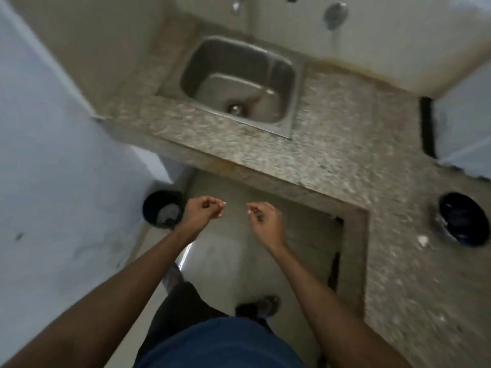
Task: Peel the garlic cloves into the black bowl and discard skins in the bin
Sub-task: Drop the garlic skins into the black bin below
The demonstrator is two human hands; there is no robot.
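Garlic clove: one beside one black bowl; one bin.

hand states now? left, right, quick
Left hand: fingers curled, contents cannot be told.
Right hand: fingers loosely curled, contents cannot be told.

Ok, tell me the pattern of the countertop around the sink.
The countertop is speckled grey-and-beige stone, like granite. It shows in the head view, the only one.

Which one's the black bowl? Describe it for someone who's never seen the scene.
Start at the steel sink set in the speckled stone counter. Follow the counter round its corner to the right arm. The black bowl sits there, round and dark; the bin is dark too, but stands on the floor.
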